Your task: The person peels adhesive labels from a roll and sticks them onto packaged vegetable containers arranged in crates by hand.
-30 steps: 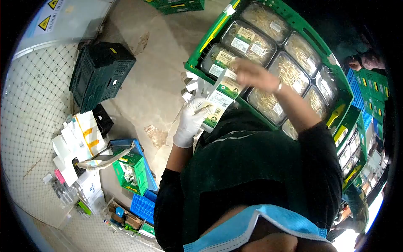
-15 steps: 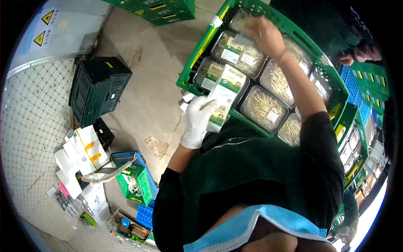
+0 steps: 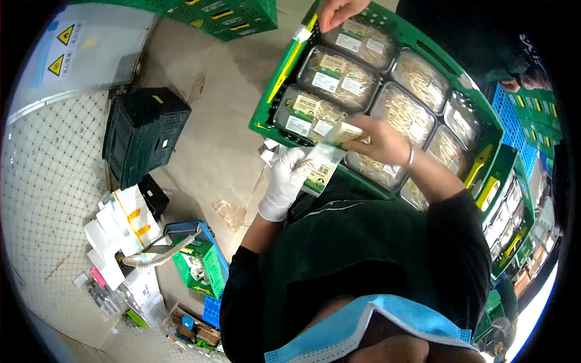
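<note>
My left hand (image 3: 283,184), in a white glove, is closed on a strip of green and white labels (image 3: 321,172). Bare, with a band at the wrist, my right hand (image 3: 384,141) pinches a label (image 3: 348,134) at the upper end of that strip. Both hands are at the near edge of a green crate (image 3: 262,110) that holds several black trays of sprouts under clear film. Three trays on its left side, such as the nearest tray (image 3: 308,115), bear a green and cream label. Other trays, such as the middle one (image 3: 402,112), show only a small white sticker.
Another person's hand (image 3: 340,11) touches the crate's top left corner. Dark folded crates (image 3: 142,136) stand on the floor at left, above white foam boxes (image 3: 126,221) and a small green basket (image 3: 203,266). More filled crates (image 3: 514,209) lie at right.
My right hand has come back from the crate's far left tray to the label strip. That far tray now shows a green and cream label. Another person's hand has appeared at the crate's corner.
</note>
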### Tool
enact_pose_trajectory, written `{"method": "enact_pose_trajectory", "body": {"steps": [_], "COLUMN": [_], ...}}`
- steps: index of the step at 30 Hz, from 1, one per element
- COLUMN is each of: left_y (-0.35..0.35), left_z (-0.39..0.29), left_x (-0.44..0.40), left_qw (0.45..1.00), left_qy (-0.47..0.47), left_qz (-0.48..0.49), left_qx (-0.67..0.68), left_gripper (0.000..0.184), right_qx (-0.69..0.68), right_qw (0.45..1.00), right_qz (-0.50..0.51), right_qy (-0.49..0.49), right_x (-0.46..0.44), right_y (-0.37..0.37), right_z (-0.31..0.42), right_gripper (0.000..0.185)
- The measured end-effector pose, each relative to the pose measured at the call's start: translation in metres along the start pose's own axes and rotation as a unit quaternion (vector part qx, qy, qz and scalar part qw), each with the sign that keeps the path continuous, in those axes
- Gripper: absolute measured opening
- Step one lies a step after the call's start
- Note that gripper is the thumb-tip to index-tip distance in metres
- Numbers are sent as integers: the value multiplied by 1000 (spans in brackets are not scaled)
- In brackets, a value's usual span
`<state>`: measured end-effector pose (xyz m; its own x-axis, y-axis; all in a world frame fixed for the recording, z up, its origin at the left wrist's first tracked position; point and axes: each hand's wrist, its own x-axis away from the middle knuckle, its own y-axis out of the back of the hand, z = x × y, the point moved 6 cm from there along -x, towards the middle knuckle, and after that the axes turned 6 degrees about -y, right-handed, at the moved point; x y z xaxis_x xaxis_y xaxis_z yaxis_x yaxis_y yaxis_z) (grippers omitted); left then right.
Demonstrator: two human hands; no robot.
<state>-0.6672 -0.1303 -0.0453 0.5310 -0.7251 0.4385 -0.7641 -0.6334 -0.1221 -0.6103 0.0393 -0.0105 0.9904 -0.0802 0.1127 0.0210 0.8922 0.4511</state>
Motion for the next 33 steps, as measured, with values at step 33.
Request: {"method": "enact_pose_trajectory", "body": {"steps": [33], "left_y": [-90], "left_z": [9], "left_x": [5], "left_qw": [997], "left_qy": [15], "left_qz": [36], "left_qx": [73], "left_gripper": [18], "right_qx": [-56], "right_qw": [987], "right_qz": [-128], "right_qy": [-84], "right_x": [97], "right_y": [-11], "right_z": [-9], "right_gripper": [16]}}
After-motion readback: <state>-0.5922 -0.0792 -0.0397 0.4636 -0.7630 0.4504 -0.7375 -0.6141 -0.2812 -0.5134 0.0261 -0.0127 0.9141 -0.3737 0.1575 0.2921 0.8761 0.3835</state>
